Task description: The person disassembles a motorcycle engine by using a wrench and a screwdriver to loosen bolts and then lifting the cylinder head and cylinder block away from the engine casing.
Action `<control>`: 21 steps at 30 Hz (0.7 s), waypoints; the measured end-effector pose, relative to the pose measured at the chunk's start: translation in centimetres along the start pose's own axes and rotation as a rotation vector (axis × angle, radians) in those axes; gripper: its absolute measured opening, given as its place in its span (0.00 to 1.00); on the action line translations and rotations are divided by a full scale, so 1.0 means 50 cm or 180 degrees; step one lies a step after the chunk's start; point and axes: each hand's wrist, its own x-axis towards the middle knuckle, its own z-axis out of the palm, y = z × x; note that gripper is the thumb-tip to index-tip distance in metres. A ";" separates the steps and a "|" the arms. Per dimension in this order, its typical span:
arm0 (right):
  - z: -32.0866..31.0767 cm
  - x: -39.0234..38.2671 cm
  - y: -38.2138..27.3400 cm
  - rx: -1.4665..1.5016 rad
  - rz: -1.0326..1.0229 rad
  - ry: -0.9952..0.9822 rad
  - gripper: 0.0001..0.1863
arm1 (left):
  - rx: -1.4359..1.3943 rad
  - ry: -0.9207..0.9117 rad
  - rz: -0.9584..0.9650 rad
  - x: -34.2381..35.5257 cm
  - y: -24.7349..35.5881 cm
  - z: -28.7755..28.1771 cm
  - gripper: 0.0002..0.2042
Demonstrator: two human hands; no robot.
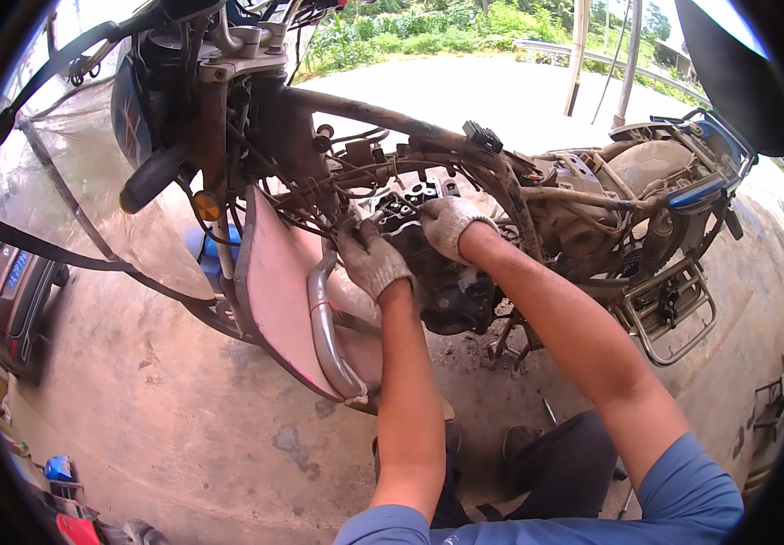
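Blue sleeves lie closest, with bare forearms reaching to the engine, which sits under the motorcycle frame, its top open. The gloved left hand curls at its front edge near the silver pipe; the right hand bends over its upper side. Whether either grips a part, I cannot tell. This looks like two-handed fitting or aligning; next probably calls for steady, even finger pressure.
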 end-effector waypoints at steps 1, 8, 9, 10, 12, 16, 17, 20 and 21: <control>-0.003 0.010 -0.018 -0.0106 -0.0020 -0.0061 0.15 | -0.0290 0.0131 -0.0039 -0.020 -0.010 -0.013 0.15; 0.000 0.040 -0.040 -0.0732 0.0302 -0.0538 0.17 | -0.0406 -0.0287 -0.0722 -0.052 -0.065 -0.039 0.17; 0.002 0.039 -0.040 -0.0599 0.0269 -0.0365 0.17 | -0.0421 -0.0289 -0.0732 -0.048 -0.072 -0.042 0.17; -0.001 0.034 -0.047 -0.0475 0.0240 -0.0184 0.17 | -0.0506 -0.0255 -0.0747 -0.042 -0.074 -0.044 0.17; -0.009 0.017 -0.057 -0.0338 0.0177 -0.0065 0.17 | -0.0610 -0.0221 -0.0771 -0.030 -0.078 -0.048 0.17; 0.021 0.025 -0.022 -0.0149 0.0107 0.0197 0.15 | -0.1100 -0.0250 -0.1068 -0.022 -0.109 -0.039 0.12; 0.027 0.026 -0.019 -0.0162 0.0107 0.0204 0.15 | -0.1075 -0.0269 -0.1041 -0.020 -0.118 -0.039 0.12; 0.032 0.022 0.017 0.0050 0.0127 0.0372 0.16 | -0.1505 -0.0300 -0.1472 -0.038 -0.082 -0.039 0.11; 0.030 0.020 0.025 0.0054 0.0160 0.0393 0.16 | -0.1545 -0.0412 -0.1774 -0.041 -0.057 -0.046 0.14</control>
